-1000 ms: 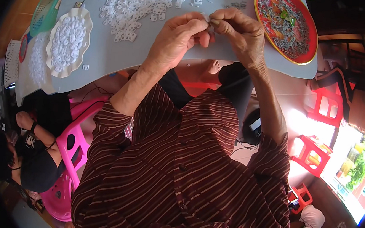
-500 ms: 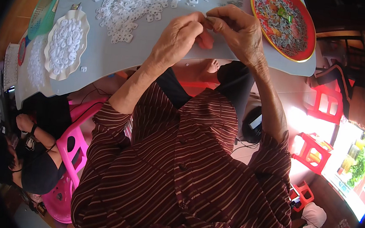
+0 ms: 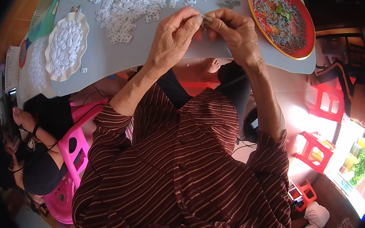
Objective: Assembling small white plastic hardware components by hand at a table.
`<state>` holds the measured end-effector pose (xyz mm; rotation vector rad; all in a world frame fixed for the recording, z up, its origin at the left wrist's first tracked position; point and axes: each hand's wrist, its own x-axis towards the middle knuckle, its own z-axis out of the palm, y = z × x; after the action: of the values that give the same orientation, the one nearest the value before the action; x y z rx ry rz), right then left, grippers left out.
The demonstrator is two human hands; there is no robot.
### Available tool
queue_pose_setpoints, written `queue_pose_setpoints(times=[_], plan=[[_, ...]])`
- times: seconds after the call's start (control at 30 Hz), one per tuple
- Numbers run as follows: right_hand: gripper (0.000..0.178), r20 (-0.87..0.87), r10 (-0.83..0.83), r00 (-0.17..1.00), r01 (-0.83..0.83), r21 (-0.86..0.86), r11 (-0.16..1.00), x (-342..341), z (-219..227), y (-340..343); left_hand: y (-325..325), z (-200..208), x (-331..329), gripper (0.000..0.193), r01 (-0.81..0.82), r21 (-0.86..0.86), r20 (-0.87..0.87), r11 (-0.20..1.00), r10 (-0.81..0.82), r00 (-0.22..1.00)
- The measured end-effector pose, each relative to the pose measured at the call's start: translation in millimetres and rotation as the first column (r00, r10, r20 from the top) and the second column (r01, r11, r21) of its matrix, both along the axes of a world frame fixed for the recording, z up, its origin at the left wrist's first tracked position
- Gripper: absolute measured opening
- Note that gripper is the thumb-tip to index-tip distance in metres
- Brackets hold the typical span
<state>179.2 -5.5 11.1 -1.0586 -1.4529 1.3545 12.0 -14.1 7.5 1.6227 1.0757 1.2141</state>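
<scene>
Over the table's near edge, my left hand [image 3: 175,35] and my right hand [image 3: 234,34] meet with thumbs and forefingers pinched together. A tiny pale bit shows between the fingertips, too small to name. Beyond my left hand spreads a heap of small white plastic pieces [image 3: 133,5], oval and rounded with holes in them. Close to my right hand, a red plate with a gold rim [image 3: 305,58] carries many small grey metal pins or screws [image 3: 294,39]. A few loose grey metal bits [image 3: 229,3] lie on the tabletop beside it.
On the grey table [image 3: 104,59] at left stand a cream scalloped dish [image 3: 83,44] of white oval pieces and a green mesh basket [image 3: 41,19]. Another person [image 3: 41,162] sits at lower left by a pink chair [image 3: 73,148]. Red stools [image 3: 329,103] stand at right.
My hands have turned a little and the fingertips now meet more upright, with a pale bit showing between them. At lower left the other person's hand has shifted slightly.
</scene>
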Motion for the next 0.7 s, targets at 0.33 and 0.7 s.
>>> queue_pose_setpoints(times=[0.33, 0.7], plan=[[0.015, 0.035, -0.068, 0.997, 0.063, 0.127, 0.99, -7.1, -6.3, -0.1, -3.3, -4.6, -2.9, 0.016, 0.037, -0.05, -0.043, 0.998, -0.039, 0.998], [0.011, 0.56, -0.317, 0.765, -0.057, 0.55, 0.833, 15.0, 44.8, 38.3, -6.0, -9.9, -3.6, 0.018, 0.067, -0.218, 0.191, 0.974, -0.024, 0.981]])
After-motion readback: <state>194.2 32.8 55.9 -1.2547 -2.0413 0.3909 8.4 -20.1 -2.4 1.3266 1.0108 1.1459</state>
